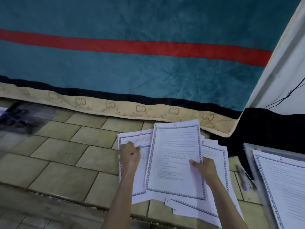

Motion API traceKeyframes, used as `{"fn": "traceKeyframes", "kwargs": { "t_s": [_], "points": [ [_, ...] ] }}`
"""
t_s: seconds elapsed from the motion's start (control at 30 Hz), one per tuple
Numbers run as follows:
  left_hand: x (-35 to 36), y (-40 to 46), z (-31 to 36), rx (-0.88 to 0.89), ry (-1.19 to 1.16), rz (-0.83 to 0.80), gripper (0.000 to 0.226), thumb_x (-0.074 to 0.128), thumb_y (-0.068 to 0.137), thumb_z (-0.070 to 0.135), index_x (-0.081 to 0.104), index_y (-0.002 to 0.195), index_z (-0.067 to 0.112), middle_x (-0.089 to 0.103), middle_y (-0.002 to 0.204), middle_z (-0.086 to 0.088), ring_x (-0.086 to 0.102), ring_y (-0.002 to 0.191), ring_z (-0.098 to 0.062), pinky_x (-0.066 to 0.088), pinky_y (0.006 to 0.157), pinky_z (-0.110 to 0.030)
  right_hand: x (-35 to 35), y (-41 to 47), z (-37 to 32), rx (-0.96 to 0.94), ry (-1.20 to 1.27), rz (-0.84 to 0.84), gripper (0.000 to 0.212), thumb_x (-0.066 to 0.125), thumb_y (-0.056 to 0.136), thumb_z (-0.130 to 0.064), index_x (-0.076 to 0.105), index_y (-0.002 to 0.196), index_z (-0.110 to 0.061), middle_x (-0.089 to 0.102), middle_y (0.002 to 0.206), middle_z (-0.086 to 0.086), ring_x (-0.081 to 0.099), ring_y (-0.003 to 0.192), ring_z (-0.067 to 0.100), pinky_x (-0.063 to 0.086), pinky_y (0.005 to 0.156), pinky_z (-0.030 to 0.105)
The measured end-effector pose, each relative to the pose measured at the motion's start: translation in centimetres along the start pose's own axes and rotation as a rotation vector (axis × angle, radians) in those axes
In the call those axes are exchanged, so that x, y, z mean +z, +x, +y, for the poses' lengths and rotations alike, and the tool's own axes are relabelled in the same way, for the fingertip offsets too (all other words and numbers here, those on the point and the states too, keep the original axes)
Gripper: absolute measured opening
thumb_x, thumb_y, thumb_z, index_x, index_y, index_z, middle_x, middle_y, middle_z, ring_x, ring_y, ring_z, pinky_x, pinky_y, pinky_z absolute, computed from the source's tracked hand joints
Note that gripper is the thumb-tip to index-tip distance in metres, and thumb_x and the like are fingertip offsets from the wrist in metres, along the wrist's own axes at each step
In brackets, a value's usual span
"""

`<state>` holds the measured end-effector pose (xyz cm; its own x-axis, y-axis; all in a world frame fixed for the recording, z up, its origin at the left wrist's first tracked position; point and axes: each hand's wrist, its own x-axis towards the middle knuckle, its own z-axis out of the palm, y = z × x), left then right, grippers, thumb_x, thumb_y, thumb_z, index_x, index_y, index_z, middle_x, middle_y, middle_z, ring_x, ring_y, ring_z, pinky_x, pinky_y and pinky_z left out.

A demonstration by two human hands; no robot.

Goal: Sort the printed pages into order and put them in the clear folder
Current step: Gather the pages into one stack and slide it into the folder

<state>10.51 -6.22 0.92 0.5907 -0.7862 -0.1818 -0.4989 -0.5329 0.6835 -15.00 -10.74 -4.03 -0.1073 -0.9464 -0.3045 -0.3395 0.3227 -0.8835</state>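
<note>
Two hands work over a fan of printed pages on the tiled floor (62,156), just in front of a teal blanket (132,66) with one red stripe (148,47) and a tan patterned border.

At least five sheets overlap in the fan; the exact count cannot be told, since lower edges hide one another. Three show a red handwritten number at the top: page 11 (175,159) lies uppermost in the middle, page 12 (140,139) peeks out to its left, and page 5 (212,152) to its right. Each sheet carries a blue patterned frame.

The left hand (131,156) has its fingers curled together, pinching the left part of page 12, thumb on top. The right hand (204,167) grips the right edge of page 11, its thumb pressed flat on the face of the sheet and the fingers hidden beneath.

At the right edge, apart from the fan, one more framed page (283,182) lies on a clear folder (247,151). Between it and the fan rests a pen (244,179) on the tiles. At far left sits a blurred dark plastic sheet (24,116).
</note>
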Motion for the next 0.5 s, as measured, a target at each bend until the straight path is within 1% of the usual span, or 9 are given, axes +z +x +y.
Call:
{"fn": "traceKeyframes", "kwargs": {
  "t_s": [0.03,0.1,0.13,0.2,0.23,0.27,0.37,0.43,0.5],
  "points": [
    [0.0,0.3,-0.7,-0.042,0.028,0.059,0.029,0.055,0.092,0.027,0.06,0.099,0.0,0.062,0.107,-0.021,0.059,0.103,-0.035,0.046,0.08,-0.031,0.1,0.0,0.3,0.025,-0.019,0.0,0.028,0.073,0.079,-0.012,0.067,0.104,-0.002,0.069,0.1,0.014,0.065,0.091,0.029,0.052,0.079,0.036],
    [-0.3,0.6,-1.6,-0.13,-0.003,0.091,0.03,0.06,0.088,0.02,0.053,0.105,-0.004,0.061,0.114,-0.023,0.058,0.105,-0.034,0.044,0.076,-0.028,0.3,0.3,0.8,0.054,-0.018,0.0,0.031,0.075,0.078,-0.014,0.067,0.105,-0.002,0.069,0.103,0.015,0.065,0.095,0.031,0.053,0.085,0.041],
    [-0.4,0.7,-1.8,-0.162,-0.055,0.074,0.029,0.062,0.087,0.018,0.054,0.102,-0.005,0.063,0.11,-0.022,0.06,0.101,-0.032,0.041,0.071,-0.026,0.3,0.4,1.0,0.053,-0.015,-0.005,0.031,0.075,0.077,-0.014,0.068,0.104,-0.002,0.069,0.103,0.015,0.065,0.096,0.031,0.053,0.087,0.043],
    [-0.4,1.1,-2.5,-0.194,-0.16,0.053,0.019,0.064,0.086,0.015,0.057,0.083,-0.002,0.065,0.085,-0.015,0.061,0.081,-0.026,0.038,0.064,-0.023,0.4,0.4,0.8,0.048,-0.008,-0.024,0.03,0.075,0.078,-0.014,0.067,0.105,-0.003,0.069,0.104,0.014,0.065,0.096,0.031,0.053,0.087,0.041],
    [-0.5,1.3,-2.6,-0.201,-0.21,0.046,0.019,0.063,0.086,0.014,0.056,0.075,-0.001,0.061,0.074,-0.012,0.059,0.075,-0.024,0.038,0.063,-0.023,0.4,0.4,0.7,0.043,0.011,-0.04,0.03,0.074,0.079,-0.014,0.067,0.106,-0.004,0.069,0.105,0.013,0.065,0.096,0.03,0.053,0.086,0.039],
    [-0.6,1.5,-2.8,-0.2,-0.253,0.039,0.02,0.061,0.088,0.013,0.056,0.073,0.0,0.06,0.072,-0.011,0.059,0.075,-0.025,0.039,0.063,-0.023,0.5,0.3,0.6,0.031,0.03,-0.058,0.029,0.073,0.08,-0.015,0.066,0.107,-0.005,0.068,0.105,0.011,0.064,0.095,0.028,0.052,0.085,0.036],
    [-2.4,2.1,-1.8,-0.132,-0.274,0.054,0.021,0.057,0.09,0.015,0.064,0.091,-0.005,0.068,0.095,-0.018,0.064,0.085,-0.031,0.045,0.066,-0.029,0.8,0.0,-0.1,-0.003,0.017,-0.097,0.017,0.067,0.085,-0.018,0.064,0.101,-0.012,0.065,0.1,0.006,0.06,0.089,0.023,0.048,0.078,0.031],
    [-4.7,2.1,-0.3,-0.069,-0.227,0.141,0.025,0.056,0.091,0.017,0.065,0.099,-0.006,0.068,0.101,-0.021,0.065,0.09,-0.034,0.045,0.067,-0.032,1.0,0.1,-0.1,-0.018,-0.024,-0.1,0.011,0.066,0.086,-0.019,0.066,0.096,-0.013,0.067,0.1,0.008,0.062,0.089,0.024,0.051,0.083,0.036],
    [-7.5,1.5,1.4,-0.004,-0.185,0.209,0.024,0.056,0.091,0.018,0.066,0.101,-0.001,0.068,0.1,-0.019,0.064,0.091,-0.033,0.045,0.07,-0.031,1.1,0.1,0.1,-0.032,-0.055,-0.088,0.015,0.066,0.086,-0.018,0.069,0.099,-0.012,0.07,0.104,0.009,0.064,0.095,0.026,0.052,0.09,0.041]
  ]
}}
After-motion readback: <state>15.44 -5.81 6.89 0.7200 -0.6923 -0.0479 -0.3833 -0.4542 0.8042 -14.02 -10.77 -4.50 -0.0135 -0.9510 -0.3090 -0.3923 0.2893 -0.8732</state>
